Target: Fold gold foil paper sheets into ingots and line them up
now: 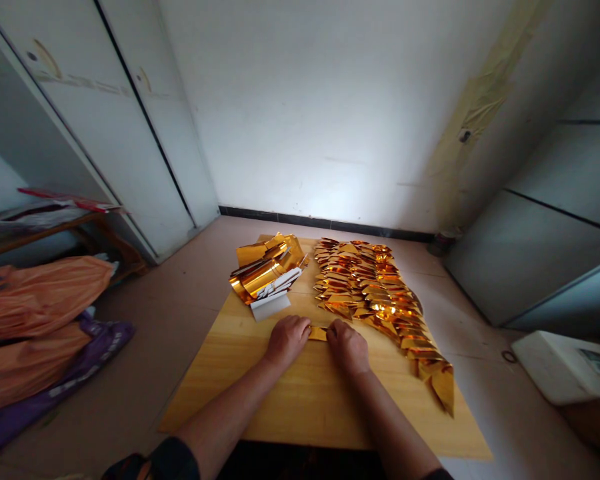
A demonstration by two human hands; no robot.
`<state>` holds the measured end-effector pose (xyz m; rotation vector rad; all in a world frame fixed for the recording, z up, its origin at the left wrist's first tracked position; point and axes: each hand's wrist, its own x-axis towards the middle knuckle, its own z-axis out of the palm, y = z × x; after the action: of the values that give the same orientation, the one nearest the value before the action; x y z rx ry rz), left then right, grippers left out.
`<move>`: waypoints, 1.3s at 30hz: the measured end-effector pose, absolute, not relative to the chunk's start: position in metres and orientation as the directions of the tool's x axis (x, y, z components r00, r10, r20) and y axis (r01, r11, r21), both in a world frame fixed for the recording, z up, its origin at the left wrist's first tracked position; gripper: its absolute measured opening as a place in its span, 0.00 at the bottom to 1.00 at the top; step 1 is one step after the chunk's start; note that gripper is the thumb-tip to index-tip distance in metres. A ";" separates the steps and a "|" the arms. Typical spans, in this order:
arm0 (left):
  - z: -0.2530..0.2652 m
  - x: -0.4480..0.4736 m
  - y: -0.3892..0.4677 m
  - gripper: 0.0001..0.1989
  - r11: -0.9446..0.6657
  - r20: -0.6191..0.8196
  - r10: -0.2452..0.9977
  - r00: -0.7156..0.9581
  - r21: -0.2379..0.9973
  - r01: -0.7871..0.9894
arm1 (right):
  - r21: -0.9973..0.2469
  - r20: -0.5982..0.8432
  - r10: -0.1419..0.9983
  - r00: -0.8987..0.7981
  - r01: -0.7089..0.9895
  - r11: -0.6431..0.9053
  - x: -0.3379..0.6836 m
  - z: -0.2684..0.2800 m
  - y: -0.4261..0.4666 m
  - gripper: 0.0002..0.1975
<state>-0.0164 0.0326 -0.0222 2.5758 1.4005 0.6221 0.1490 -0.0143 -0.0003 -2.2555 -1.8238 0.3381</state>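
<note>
Between my two hands, low over the wooden board, is a narrow folded strip of shiny gold paper (318,333). My left hand (289,337) is closed on its left end, and my right hand (349,345) is closed on its right end. Both sets of fingers curl inward, hiding the strip's ends. Beyond my left hand lies a loose stack of gold paper sheets (267,270), some showing their white backs. Several rows of folded gold paper pieces (365,283) spread over the right side, trailing toward the board's near right corner.
The wooden board (275,400) stands low on a tiled floor, near a white wall. White cabinets (145,133) are at the left. An orange bag (45,293) lies on the left, above a purple one (87,360). A white box (565,367) sits at the right.
</note>
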 end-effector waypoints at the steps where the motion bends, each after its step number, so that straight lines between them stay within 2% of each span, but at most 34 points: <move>1: -0.021 -0.016 0.032 0.06 -0.551 0.280 0.832 0.480 0.303 0.778 | -0.306 -0.042 0.978 0.202 0.930 -0.205 0.149 0.000 -0.014 0.09; 9: -0.015 -0.015 0.032 0.06 -0.526 0.219 0.848 0.482 0.239 0.816 | -0.251 -0.085 0.973 0.216 0.940 -0.231 0.147 0.006 -0.010 0.10; 19: -0.012 -0.013 0.031 0.05 -0.518 0.200 0.853 0.483 0.209 0.829 | -0.254 -0.053 0.972 0.228 0.939 -0.234 0.143 0.005 -0.011 0.09; 30: -0.011 -0.010 0.030 0.09 -0.499 0.178 0.864 0.471 0.169 0.850 | -0.251 -0.101 0.964 0.246 0.931 -0.264 0.142 0.008 -0.006 0.08; 36: -0.005 -0.010 0.025 0.06 -0.486 0.276 0.854 0.442 0.120 0.865 | -0.195 -0.013 0.962 0.272 0.943 -0.269 0.142 0.001 -0.010 0.07; 39: -0.003 -0.009 0.026 0.03 -0.565 0.290 0.806 0.517 0.112 0.818 | -0.169 0.064 0.988 0.140 0.977 -0.127 0.142 -0.005 -0.012 0.07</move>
<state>-0.0095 0.0257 -0.0030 2.7690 1.4828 0.4967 0.1419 -0.0120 -0.0055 -2.2370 -1.9532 0.0935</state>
